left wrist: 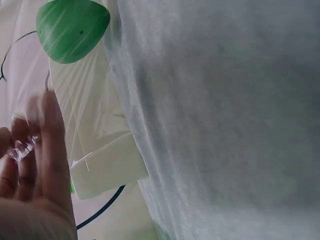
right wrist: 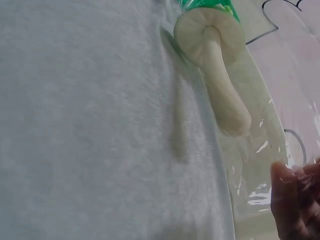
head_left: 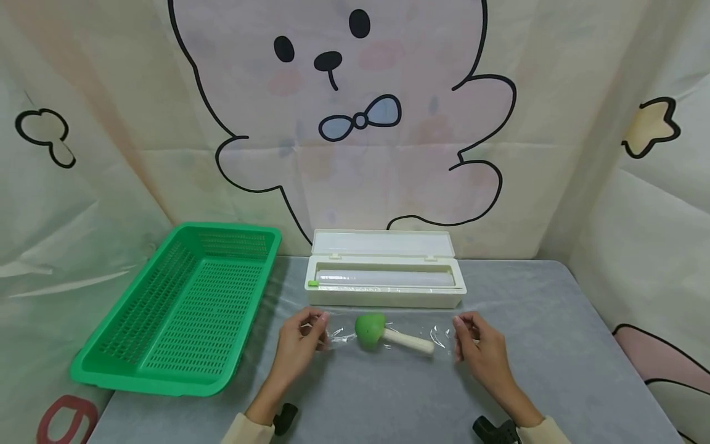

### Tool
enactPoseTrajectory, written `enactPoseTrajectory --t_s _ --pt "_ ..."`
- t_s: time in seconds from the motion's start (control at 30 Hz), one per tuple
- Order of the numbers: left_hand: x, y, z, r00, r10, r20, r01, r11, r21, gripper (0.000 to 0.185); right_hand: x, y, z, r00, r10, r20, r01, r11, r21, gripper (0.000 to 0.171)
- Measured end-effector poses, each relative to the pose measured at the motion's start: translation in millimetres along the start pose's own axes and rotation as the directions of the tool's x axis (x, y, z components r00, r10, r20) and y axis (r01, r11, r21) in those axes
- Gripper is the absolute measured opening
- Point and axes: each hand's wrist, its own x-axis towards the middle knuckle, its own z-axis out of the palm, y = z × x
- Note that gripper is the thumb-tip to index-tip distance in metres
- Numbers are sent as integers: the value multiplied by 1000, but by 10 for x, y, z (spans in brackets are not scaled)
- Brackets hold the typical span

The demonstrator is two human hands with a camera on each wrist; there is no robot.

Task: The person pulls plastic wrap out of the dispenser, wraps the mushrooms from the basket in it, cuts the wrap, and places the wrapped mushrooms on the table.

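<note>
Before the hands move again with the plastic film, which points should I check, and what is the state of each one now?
1. Left hand pinches the left end of the plastic film: ok.
2. Right hand pinches the right end of the film: ok.
3. Toy mushroom lies on the film between the two hands, green cap to the left, stem to the right: ok.
4. Film fully cut free from the roll in the dispenser box: cannot tell; the edge is transparent.
5. Dispenser lid is open and the box stands just behind the mushroom, apart from the hands: ok.
6. Green basket stands to the left, nothing seen inside it: ok.
</note>
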Motion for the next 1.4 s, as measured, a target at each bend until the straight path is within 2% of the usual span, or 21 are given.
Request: enactPoseTrajectory --t_s 0.07,0.17,0.27,0.33,0.43,0.53,0.67,0.87,1.1,1.27,1.4 --pt "50 -11 25 998 23 -51 -21 999 50 16 47 15 18 1000 -8 -21 7 999 -40 8" --pt "134 -27 52 991 60 -124 -37 984 174 15 123 46 45 999 -12 -53 6 995 -103 11" --pt "208 -35 69 982 63 -176 -14 963 269 15 194 75 75 997 -5 -82 -8 988 -154 12" --pt "252 -41 82 977 46 -206 16 957 291 15 233 88 92 994 -16 -108 -5 982 -189 11" --pt "302 -43 104 969 -1 -246 74 955 286 15 282 105 117 987 -59 -146 20 967 -255 9" --pt "338 -54 132 959 -16 -285 100 953 285 15 320 129 139 978 -109 -179 47 946 -320 8" --pt "363 -81 173 944 2 -329 107 943 314 15 353 165 165 970 -142 -199 61 929 -366 9" --pt "386 -133 226 919 16 -393 119 941 317 15 363 198 220 968 -150 -204 62 922 -383 10" --pt "416 -176 257 908 19 -419 105 957 270 16 359 220 270 976 -55 -209 -29 926 -377 12" --pt "446 -204 253 900 -56 -433 151 970 188 23 358 212 267 982 36 -184 -105 917 -384 17" --pt "470 -223 246 892 -111 -439 194 969 150 28 349 213 259 977 123 -171 -181 906 -382 25"
